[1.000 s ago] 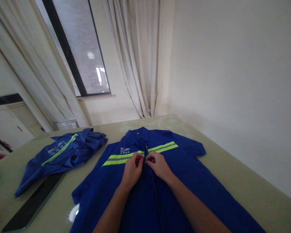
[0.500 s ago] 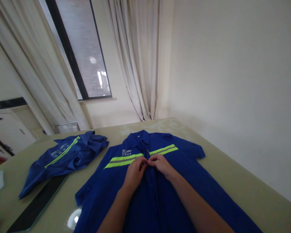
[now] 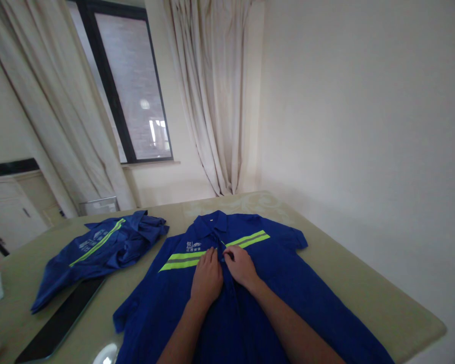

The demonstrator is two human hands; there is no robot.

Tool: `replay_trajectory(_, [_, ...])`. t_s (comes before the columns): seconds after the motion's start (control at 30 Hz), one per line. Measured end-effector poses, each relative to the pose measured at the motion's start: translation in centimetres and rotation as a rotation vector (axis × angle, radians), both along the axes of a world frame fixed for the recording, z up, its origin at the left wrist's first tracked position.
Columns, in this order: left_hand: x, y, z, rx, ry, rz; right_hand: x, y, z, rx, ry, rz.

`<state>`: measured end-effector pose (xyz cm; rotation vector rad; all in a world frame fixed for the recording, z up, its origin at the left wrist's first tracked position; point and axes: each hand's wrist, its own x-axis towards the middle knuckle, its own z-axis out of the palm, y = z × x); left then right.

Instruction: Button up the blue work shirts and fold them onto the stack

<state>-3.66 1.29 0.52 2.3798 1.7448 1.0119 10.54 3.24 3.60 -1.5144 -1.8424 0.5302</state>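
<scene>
A blue work shirt [image 3: 280, 283] with yellow-green reflective stripes lies face up, collar away from me, its front placket running down the middle. My left hand [image 3: 208, 275] rests on the chest left of the placket, its fingers stretched out across the stripe. Just across the front opening, my right hand [image 3: 239, 264] has thumb and forefinger curled together on the placket edge below the collar. Any button there is too small to make out.
A crumpled blue shirt [image 3: 102, 253] with a similar stripe lies at the left, partly over a dark flat slab [image 3: 62, 321]. A white round object [image 3: 106, 354] sits near the front edge. The table [image 3: 394, 298] meets a wall on the right; curtains hang behind.
My left fingers have gone from a pinch at the placket to lying flat on the cloth. The right hand keeps its pinch at nearly the same spot. My view has shifted slightly.
</scene>
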Motion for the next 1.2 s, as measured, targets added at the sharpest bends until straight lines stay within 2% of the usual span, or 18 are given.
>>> replay_trajectory(0.1, [0.1,-2.3,-0.2,-0.039,0.212,0.014,-1.5,0.1,0.7,-0.026,-0.240,-0.064])
replay_trajectory(0.17, [-0.1,-3.9,0.5,-0.090,0.291,0.003,-2.5,0.4,0.7,-0.040,-0.350,-0.092])
replay_trajectory(0.23, [-0.5,-4.6,1.8,-0.159,0.321,-0.001,-3.3,0.8,0.3,-0.029,-0.368,-0.107])
replay_trajectory(0.3, [-0.9,-4.1,3.1,-0.233,0.323,0.046,-3.5,1.1,-0.4,0.007,-0.280,-0.099])
replay_trajectory(0.4, [-1.2,-1.5,4.2,-0.292,0.262,0.163,-2.9,1.7,-1.4,0.053,-0.055,-0.033])
replay_trajectory(0.5, [-1.0,1.1,3.9,-0.301,0.201,0.197,-1.6,2.3,-1.9,0.060,0.136,-0.017])
replay_trajectory(0.6, [-0.8,2.3,3.0,-0.313,0.103,0.143,-0.8,2.6,-2.1,0.060,0.243,-0.017])
replay_trajectory(0.73, [-1.0,2.5,2.5,-0.318,-0.031,0.104,-0.9,2.4,-2.1,0.092,0.290,-0.016])
replay_trajectory(0.97, [-1.4,2.8,2.3,-0.275,-0.219,0.151,-1.2,1.9,-1.5,0.163,0.291,-0.017])
replay_trajectory(1.2, [-1.7,2.9,2.4,-0.172,-0.320,0.023,-1.5,1.2,-1.1,0.216,0.234,-0.027])
